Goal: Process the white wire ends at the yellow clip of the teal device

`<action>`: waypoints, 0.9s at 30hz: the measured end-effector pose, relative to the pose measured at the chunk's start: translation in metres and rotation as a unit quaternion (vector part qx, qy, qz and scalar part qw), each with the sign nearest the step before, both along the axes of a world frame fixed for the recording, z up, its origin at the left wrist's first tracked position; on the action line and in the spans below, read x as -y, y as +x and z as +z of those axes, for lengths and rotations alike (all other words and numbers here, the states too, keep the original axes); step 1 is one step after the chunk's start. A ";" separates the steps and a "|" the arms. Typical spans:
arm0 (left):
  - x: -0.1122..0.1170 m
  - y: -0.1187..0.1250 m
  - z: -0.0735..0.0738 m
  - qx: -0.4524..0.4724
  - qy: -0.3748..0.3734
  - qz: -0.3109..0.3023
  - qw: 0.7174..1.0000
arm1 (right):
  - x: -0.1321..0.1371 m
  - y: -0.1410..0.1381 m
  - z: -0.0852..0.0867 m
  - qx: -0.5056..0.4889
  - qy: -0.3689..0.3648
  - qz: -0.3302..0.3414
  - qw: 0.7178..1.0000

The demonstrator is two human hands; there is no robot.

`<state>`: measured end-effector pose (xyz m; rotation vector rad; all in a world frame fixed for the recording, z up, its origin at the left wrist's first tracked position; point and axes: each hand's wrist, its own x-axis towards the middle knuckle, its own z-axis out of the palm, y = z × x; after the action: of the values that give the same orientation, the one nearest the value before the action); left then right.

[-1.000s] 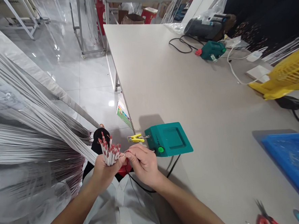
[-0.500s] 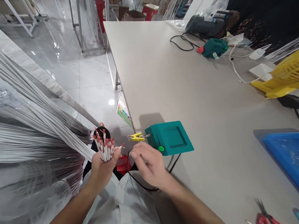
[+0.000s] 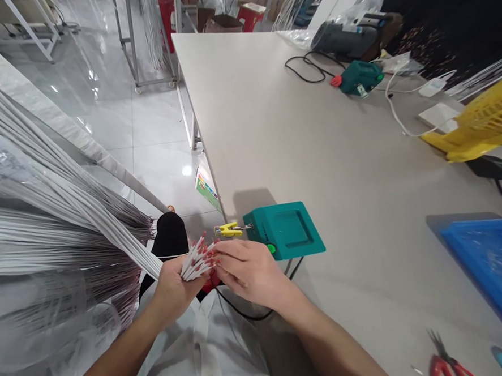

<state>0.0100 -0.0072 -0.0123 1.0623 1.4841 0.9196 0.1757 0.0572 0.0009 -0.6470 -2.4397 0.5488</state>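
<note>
wire bundle (image 3: 198, 258): white, red tips | tester box (image 3: 288, 230): teal, green button | clip (image 3: 227, 230): yellow | basket (image 3: 480, 123): yellow | tray (image 3: 489, 264): blue | scissors (image 3: 446, 363): red handles | table (image 3: 317, 150): beige

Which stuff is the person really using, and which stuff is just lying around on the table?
In use:
- left hand, holding the bundle of white wires
- right hand, fingertips at the red wire tips
- small green box with its yellow clip, close by

Just lying about:
- scissors
- blue tray
- yellow basket
- far green tool
</note>
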 end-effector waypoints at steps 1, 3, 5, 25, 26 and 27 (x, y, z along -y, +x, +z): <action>0.000 0.000 -0.001 -0.001 -0.002 0.000 1.000 | 0.000 0.002 -0.001 0.028 0.053 0.005 0.998; -0.001 0.001 0.000 0.007 -0.010 0.008 1.000 | 0.002 0.004 -0.004 0.058 0.123 0.006 0.991; -0.003 0.002 0.002 0.028 -0.024 0.019 0.999 | 0.003 0.006 -0.008 0.047 0.167 0.003 0.985; -0.004 0.002 0.004 0.120 -0.035 0.037 0.991 | 0.006 -0.012 -0.007 -0.201 -0.331 -0.054 0.920; -0.004 0.002 0.004 0.115 -0.033 0.035 0.992 | 0.007 -0.012 -0.007 -0.185 -0.298 -0.064 0.934; -0.004 0.003 0.004 0.109 -0.029 0.030 0.993 | 0.008 -0.012 -0.008 -0.161 -0.259 -0.072 0.950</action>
<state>0.0126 -0.0034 -0.0088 0.8504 1.3578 0.9955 0.1640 0.0491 -0.0071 -0.8566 -1.9263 1.1547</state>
